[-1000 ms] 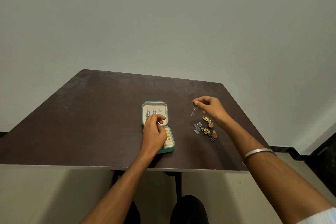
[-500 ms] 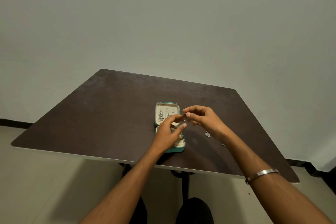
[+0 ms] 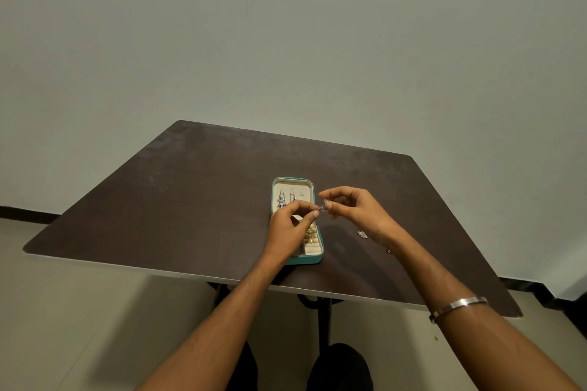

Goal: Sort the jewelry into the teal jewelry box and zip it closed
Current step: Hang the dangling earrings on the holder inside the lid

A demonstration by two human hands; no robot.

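The teal jewelry box (image 3: pixel 275 187) lies open in the middle of the dark table (image 3: pixel 197 187). Its cream lid panel holds two dangling earrings (image 3: pixel 280 201), and gold rings (image 3: pixel 310 235) sit in the rolls of its lower half. Just above the box's right edge, my left hand (image 3: pixel 290 225) and my right hand (image 3: pixel 355 211) meet. Their fingertips pinch a small silver earring (image 3: pixel 324 205) between them. My left hand hides much of the lower tray.
A small silver piece (image 3: pixel 362 234) lies on the table right of the box, with another tiny piece (image 3: pixel 388 251) nearer the front; my right forearm covers the other loose jewelry. The table's front edge (image 3: pixel 158 267) runs close below the box.
My right hand carried the silver earring from the pile at the right over to the box. My left hand rose from the box and took hold of it too. The camera view shifted left.
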